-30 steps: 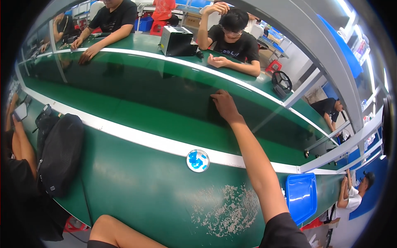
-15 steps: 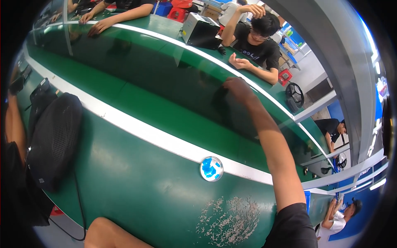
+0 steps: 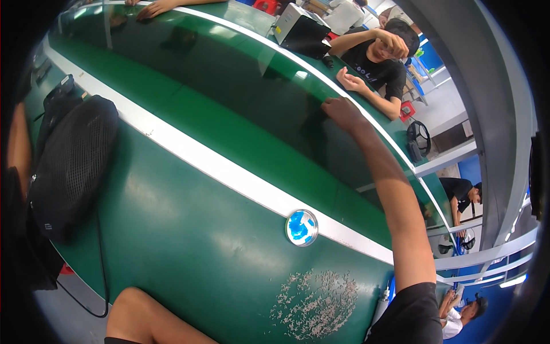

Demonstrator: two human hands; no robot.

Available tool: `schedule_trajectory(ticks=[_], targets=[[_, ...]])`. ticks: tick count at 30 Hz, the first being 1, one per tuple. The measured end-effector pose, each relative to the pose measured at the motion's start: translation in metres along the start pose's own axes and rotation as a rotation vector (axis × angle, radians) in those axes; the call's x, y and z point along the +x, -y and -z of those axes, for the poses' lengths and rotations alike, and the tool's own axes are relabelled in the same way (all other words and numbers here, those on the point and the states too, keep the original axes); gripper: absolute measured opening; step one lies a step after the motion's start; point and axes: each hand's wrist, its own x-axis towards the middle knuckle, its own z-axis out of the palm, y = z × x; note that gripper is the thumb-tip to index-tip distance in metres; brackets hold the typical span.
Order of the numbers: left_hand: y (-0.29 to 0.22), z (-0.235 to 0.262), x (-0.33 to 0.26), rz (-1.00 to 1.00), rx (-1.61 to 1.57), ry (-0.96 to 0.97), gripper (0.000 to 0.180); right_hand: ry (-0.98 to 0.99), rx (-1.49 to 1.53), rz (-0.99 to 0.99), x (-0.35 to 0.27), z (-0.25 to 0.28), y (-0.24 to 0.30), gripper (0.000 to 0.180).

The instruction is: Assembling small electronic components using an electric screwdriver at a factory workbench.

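My right hand is stretched across the green belt, close to its far white rail. It is in shade, and its fingers look curled together. Anything they hold is hidden. My left hand is out of view; only my bent left arm shows at the lower edge. On the near side, a round, shallow dish with blue and white contents sits against the white rail. Many tiny pale pieces lie scattered on the green tabletop in front of me, left of my right sleeve.
A black mesh bag stands on the table at the left, with a cord hanging down. Across the belt, a person sits beside a white-and-black box. A small black fan stands farther right. Grey frame bars arch along the right.
The whole view has shifted somewhat. My right hand stays over the belt and now lies nearer the far rail. The person opposite has lowered a raised hand to the face.
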Motion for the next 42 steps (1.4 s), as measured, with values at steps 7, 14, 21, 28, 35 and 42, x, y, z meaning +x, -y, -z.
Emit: schedule_trajectory(ticks=[7, 14, 21, 28, 35, 42], targets=[[-0.012, -0.001, 0.0, 0.034, -0.09, -0.008, 0.021, -0.006, -0.03, 0.038, 0.011, 0.0, 0.004, 0.01], [-0.018, 0.002, -0.002, 0.068, -0.169, -0.022, 0.021, -0.095, 0.209, -0.138, -0.004, 0.013, 0.017, 0.011], [-0.057, -0.014, 0.011, 0.04, -0.314, 0.018, 0.021, -0.564, 0.68, 0.044, -0.089, 0.113, 0.112, 0.019], [-0.079, -0.023, 0.005, 0.036, -0.378, 0.121, 0.021, -0.333, 0.703, 0.19, -0.158, 0.137, 0.167, 0.016], [-0.084, -0.015, -0.014, 0.104, -0.392, 0.187, 0.021, -0.312, 0.723, 0.16, -0.163, 0.137, 0.17, 0.022], [-0.068, 0.016, -0.056, 0.263, -0.339, 0.234, 0.021, -0.224, 0.754, 0.15, -0.165, 0.155, 0.167, 0.018]])
